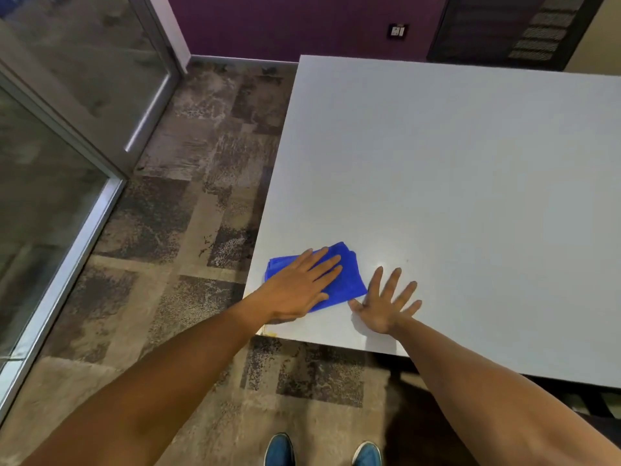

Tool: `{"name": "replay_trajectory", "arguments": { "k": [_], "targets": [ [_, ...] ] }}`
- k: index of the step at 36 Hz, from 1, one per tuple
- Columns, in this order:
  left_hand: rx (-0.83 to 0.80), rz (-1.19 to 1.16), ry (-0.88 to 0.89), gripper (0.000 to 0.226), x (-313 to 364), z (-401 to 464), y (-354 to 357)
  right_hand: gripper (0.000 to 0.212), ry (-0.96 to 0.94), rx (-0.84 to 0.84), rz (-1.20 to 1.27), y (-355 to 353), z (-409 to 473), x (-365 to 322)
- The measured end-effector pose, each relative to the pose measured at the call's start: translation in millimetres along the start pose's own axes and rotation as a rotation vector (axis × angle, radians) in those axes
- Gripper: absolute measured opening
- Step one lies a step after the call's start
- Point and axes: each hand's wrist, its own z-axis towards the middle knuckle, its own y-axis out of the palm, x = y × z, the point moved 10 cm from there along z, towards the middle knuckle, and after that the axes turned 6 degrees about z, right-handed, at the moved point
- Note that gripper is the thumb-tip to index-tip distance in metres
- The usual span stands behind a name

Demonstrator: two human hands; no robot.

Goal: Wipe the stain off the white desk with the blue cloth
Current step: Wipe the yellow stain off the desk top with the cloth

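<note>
A folded blue cloth (349, 277) lies on the white desk (470, 183) close to its near left corner. My left hand (299, 287) presses flat on the cloth, fingers stretched out and pointing up-right. My right hand (386, 304) rests flat on the bare desk just right of the cloth, fingers spread, thumb touching the cloth's lower right corner. A small yellowish mark (268, 332) shows at the desk's near edge below my left wrist. No other stain can be made out on the desk surface.
Patterned brown carpet (188, 230) lies left of and below the desk. A glass partition with a metal frame (84, 210) stands at the left. A purple wall (302, 25) with a socket (398, 31) is behind. My blue shoes (322, 452) are at the bottom.
</note>
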Motion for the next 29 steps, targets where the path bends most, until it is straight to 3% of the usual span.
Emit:
{"name": "replay_trajectory", "arguments": {
  "k": [4, 12, 14, 15, 17, 20, 29],
  "targets": [
    [0.023, 0.013, 0.131, 0.062, 21, 20, 13, 0.099, 0.003, -0.009, 0.01, -4, 0, -1],
    [0.001, -0.073, -0.102, 0.063, 18, 19, 44, 0.111, -0.026, 0.001, 0.042, -6, 0, -2],
    [-0.011, -0.058, -0.162, 0.061, 12, 18, 45, 0.125, -0.027, 0.186, -0.06, -26, -9, -10],
    [-0.019, -0.06, -0.213, 0.06, 7, 17, 45, 0.12, -0.009, 0.398, -0.128, -43, -17, -15],
    [-0.033, -0.081, -0.358, 0.059, -6, 13, 45, 0.095, -0.055, 0.677, 0.008, -65, -33, -25],
    [-0.052, -0.133, -0.531, 0.059, -23, 7, 45, 0.087, -0.083, 0.932, 0.143, -80, -44, -28],
    [-0.11, -0.214, -0.812, 0.057, -47, -33, 57, 0.087, -0.152, 1.034, 0.245, -70, -36, -31]
  ]
}}
